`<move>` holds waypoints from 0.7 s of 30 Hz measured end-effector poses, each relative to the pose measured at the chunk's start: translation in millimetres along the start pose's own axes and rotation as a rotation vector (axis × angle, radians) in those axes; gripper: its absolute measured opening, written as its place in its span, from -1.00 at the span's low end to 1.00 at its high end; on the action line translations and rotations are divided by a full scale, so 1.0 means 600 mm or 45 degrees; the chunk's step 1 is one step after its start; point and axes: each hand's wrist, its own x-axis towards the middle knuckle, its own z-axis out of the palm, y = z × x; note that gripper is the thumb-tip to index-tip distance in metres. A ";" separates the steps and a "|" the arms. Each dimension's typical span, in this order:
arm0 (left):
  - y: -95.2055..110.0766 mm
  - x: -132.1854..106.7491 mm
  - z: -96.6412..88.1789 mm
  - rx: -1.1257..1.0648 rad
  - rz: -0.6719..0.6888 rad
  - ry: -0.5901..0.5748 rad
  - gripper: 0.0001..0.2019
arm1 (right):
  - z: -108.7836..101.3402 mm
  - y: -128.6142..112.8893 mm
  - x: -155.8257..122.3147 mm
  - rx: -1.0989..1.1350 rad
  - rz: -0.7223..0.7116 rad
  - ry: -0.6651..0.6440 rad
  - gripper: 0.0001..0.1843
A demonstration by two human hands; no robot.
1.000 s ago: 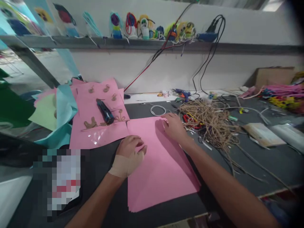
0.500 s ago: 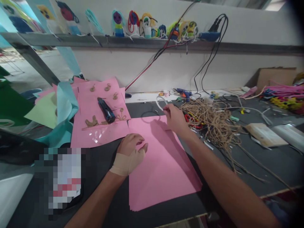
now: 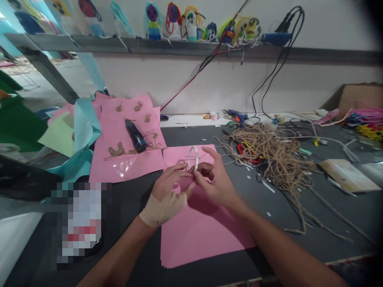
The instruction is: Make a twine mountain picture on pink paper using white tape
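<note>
A thin white ring [image 3: 196,158] stands upright above the pink sheets. My right hand [image 3: 217,181] pinches its lower end between thumb and fingers, with the index finger raised. From the other side my left hand [image 3: 170,187], a beige wrap around its wrist and palm, reaches to the ring's base. Its fingertips meet the ring there, while its thumb stays apart below; the exact contact is partly hidden. Beneath both hands lies a stack of pink sheets [image 3: 206,235], its upper part shaded by them.
Tangled brown twine [image 3: 269,155] lies right of the stack, beside red-handled pliers [image 3: 247,153]. A black-and-blue cutter [image 3: 135,135] rests on other pink sheets with twine shapes. Behind them is a blue glue gun [image 3: 236,115]. Small dolls [image 3: 154,24] line the rail.
My right hand has brought the white ring down and left from beyond the stack's top edge. My left hand has extended its fingers to meet it. The view has shifted slightly.
</note>
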 end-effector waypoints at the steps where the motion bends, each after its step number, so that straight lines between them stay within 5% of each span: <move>1: 0.001 0.001 0.000 0.006 0.018 -0.002 -0.82 | -0.002 0.000 -0.001 -0.063 -0.015 -0.029 -0.41; 7: 0.003 0.001 0.000 -0.086 -0.133 -0.092 -0.84 | -0.002 -0.001 -0.003 -0.229 -0.045 -0.068 -0.61; 21: -0.003 -0.004 0.010 0.001 0.081 -0.095 -0.84 | -0.007 0.005 0.003 -0.348 -0.116 -0.020 -0.70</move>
